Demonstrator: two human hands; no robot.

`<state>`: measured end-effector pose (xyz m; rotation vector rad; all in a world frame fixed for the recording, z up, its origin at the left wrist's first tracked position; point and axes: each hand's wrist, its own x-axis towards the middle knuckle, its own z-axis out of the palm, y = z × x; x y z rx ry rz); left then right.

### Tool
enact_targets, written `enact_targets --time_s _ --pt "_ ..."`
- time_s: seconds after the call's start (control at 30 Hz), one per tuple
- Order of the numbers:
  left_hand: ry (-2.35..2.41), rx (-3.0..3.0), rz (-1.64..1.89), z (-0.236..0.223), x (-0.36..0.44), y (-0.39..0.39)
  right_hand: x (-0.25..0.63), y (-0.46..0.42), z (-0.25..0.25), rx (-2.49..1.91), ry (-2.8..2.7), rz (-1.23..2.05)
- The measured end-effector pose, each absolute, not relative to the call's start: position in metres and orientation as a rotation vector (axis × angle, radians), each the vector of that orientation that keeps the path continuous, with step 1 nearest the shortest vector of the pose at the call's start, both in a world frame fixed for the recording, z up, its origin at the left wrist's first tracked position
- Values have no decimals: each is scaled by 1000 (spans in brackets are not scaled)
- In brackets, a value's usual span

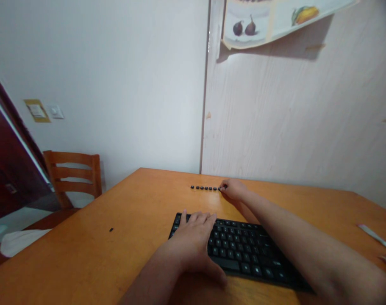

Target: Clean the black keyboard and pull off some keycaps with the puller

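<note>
A black keyboard (pixel 240 250) lies on the wooden table, its right part hidden beneath my right forearm. Across its left end rests my left hand (pixel 195 237), fingers spread over the keys and thumb near the front edge. Farther back, a row of several small black keycaps (pixel 206 188) runs along the table. At the row's right end my right hand (pixel 232 189) pinches a small black keycap (pixel 220 189) between its fingertips, down at the table surface.
One small black piece (pixel 111 229) lies alone on the left of the wooden table (pixel 142 203). A wooden chair (pixel 73 173) stands beyond the left edge, with white cloth (pixel 23 241) near it. A thin white stick-like object (pixel 377 238) lies at far right. The wall borders the table's back.
</note>
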<state>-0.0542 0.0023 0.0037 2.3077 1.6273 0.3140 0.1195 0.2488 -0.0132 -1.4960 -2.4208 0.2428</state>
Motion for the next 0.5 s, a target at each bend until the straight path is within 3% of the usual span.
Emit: enact_targets --time_s 0.5 --pt "1622 2312 269 8 -54 3 119 247 -13 -1494 -2441 182"
